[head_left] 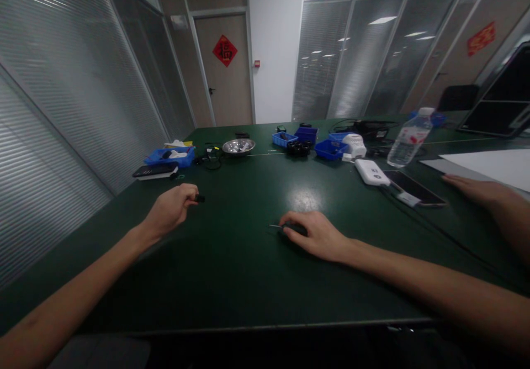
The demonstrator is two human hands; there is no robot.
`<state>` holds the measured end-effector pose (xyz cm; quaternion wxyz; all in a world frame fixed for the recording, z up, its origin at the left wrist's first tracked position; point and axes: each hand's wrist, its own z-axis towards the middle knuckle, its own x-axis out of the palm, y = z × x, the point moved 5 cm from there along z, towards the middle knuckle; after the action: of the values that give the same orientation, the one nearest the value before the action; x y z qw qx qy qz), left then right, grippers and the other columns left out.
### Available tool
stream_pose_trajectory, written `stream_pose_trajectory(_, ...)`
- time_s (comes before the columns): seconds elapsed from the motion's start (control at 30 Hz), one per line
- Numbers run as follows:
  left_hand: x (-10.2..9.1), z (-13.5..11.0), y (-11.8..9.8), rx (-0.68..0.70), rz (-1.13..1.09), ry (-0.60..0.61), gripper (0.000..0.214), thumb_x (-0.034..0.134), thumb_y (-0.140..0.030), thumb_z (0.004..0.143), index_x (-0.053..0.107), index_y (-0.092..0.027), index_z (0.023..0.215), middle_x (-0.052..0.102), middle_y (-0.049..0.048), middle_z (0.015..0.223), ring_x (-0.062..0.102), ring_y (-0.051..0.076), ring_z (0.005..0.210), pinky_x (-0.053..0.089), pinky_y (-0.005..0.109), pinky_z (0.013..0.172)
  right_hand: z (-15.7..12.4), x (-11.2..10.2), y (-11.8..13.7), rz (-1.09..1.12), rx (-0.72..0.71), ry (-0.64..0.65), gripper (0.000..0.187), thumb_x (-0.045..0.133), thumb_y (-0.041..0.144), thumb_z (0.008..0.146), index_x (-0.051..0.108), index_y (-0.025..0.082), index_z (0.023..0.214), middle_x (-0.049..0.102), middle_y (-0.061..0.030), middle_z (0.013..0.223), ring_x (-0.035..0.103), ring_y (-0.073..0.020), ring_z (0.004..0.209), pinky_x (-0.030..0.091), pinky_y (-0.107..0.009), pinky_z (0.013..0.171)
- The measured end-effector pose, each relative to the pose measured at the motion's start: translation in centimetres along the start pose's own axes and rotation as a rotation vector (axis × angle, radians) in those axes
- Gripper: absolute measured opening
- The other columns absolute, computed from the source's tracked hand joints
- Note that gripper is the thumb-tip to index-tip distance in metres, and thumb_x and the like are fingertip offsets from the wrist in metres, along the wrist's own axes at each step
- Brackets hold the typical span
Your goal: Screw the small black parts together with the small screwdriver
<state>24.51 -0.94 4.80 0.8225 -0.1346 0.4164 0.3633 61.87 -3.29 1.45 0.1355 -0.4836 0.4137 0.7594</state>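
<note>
My left hand (174, 206) is raised over the left part of the green table (232, 269). Its fingers are closed around a small black object (200, 198), of which only a blocky end sticks out toward the right; its kind cannot be made out. My right hand (312, 233) rests low at the middle of the table, fingers curled around what looks like a screwdriver (275, 226). The tool's thin metal shaft points left, and its dark handle is mostly hidden under the fingers. The two hands are well apart.
Beyond my hands stand a metal bowl (239, 147), a blue tray (188, 158), blue bins (330, 150), a white device (371, 172), a phone (416, 188) and a water bottle (409, 138). Another person's hand (476, 188) lies at right by white sheets (492, 164). A cable (434, 225) crosses the right side.
</note>
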Motion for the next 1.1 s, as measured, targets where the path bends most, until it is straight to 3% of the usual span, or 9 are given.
stream_pose_trajectory(0.23,2.3,0.6,-4.0,0.15,-0.211,0.181,0.013,0.047,-0.01,0.101,0.052,-0.017,0.11,0.064,0.0081,0.106,0.065,0.018,0.091,0.053,0.031,0.081,0.0,0.0,0.1,0.004,0.004,0.007,0.024,0.057,0.034,0.101,0.069,0.022,0.118,0.071,-0.0013,0.088,0.06,-0.0146,0.07,0.041,-0.028,0.065)
stream_pose_trajectory(0.43,3.2,1.3,-9.3,0.258,-0.394,0.303,0.01,0.049,-0.01,0.101,0.052,-0.017,0.107,0.065,0.008,0.108,0.063,0.018,0.093,0.051,0.031,0.084,0.0,0.1,-0.1,-0.001,-0.01,-0.007,0.024,0.057,0.035,0.101,0.068,0.023,0.119,0.072,-0.001,0.09,0.061,-0.0148,0.071,0.041,-0.028,0.066)
stream_pose_trajectory(0.57,3.7,1.3,-11.5,0.341,-0.437,0.364,0.01,0.051,-0.01,0.101,0.053,-0.018,0.106,0.067,0.0071,0.106,0.062,0.018,0.092,0.049,0.031,0.083,-0.1,0.1,-0.1,-0.004,-0.017,-0.025,0.024,0.057,0.036,0.101,0.068,0.023,0.118,0.072,-0.0003,0.09,0.062,-0.0145,0.072,0.041,-0.028,0.066)
stream_pose_trajectory(0.77,3.9,1.6,-11.9,0.352,-0.406,0.451,0.011,0.051,-0.01,0.1,0.056,-0.017,0.107,0.066,0.0071,0.103,0.06,0.018,0.086,0.046,0.031,0.078,0.0,0.2,-0.2,-0.008,-0.019,-0.023,0.023,0.057,0.035,0.101,0.068,0.024,0.118,0.072,-0.0005,0.093,0.063,-0.0151,0.074,0.042,-0.028,0.068)
stream_pose_trajectory(1.1,3.0,2.0,-12.0,0.243,-0.446,0.531,0.009,0.057,-0.018,0.098,0.058,-0.016,0.107,0.063,0.0112,0.112,0.06,0.022,0.1,0.05,0.034,0.089,0.1,0.1,0.1,-0.009,-0.025,-0.026,0.024,0.056,0.036,0.101,0.068,0.023,0.118,0.073,-0.0019,0.092,0.063,-0.0153,0.073,0.041,-0.029,0.067)
